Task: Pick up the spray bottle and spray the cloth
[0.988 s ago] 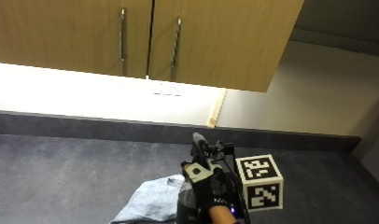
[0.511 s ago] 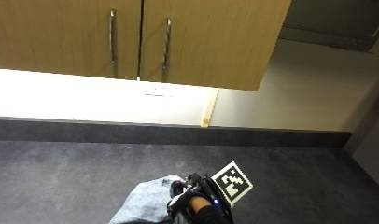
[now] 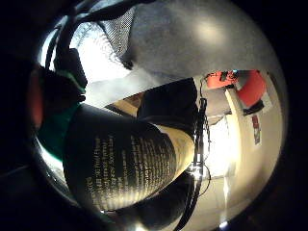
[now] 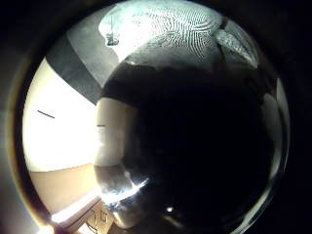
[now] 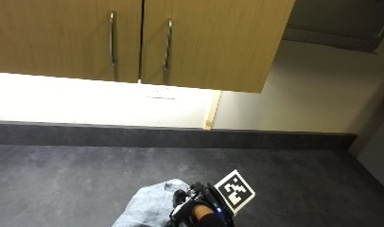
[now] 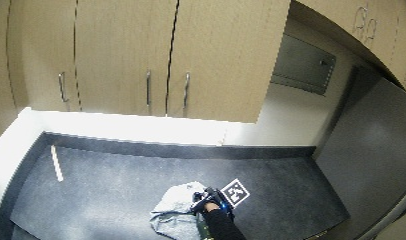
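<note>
My gloved right hand (image 5: 198, 213) is low over the dark grey counter (image 5: 66, 179), at the near edge of the outside view. It grips a dark spray bottle (image 3: 120, 168) with small printed text and a green part (image 3: 53, 139); the bottle fills the little finger side palm view. A pale blue-grey cloth (image 5: 148, 205) lies crumpled on the counter right beside and under the hand, also seen as the cloth (image 6: 173, 207) in the wide view and the cloth (image 4: 165, 29) past the dark bottle (image 4: 195, 146). The nozzle is hidden.
Wooden wall cabinets (image 5: 179, 42) with metal handles hang above the lit back wall. A raised dark ledge (image 5: 179, 137) runs along the counter's back. A white strip (image 6: 56, 162) lies on the counter at the far left.
The hand with the bottle has come down from upright above the counter to low over the cloth. The outside camera has shifted as well.
</note>
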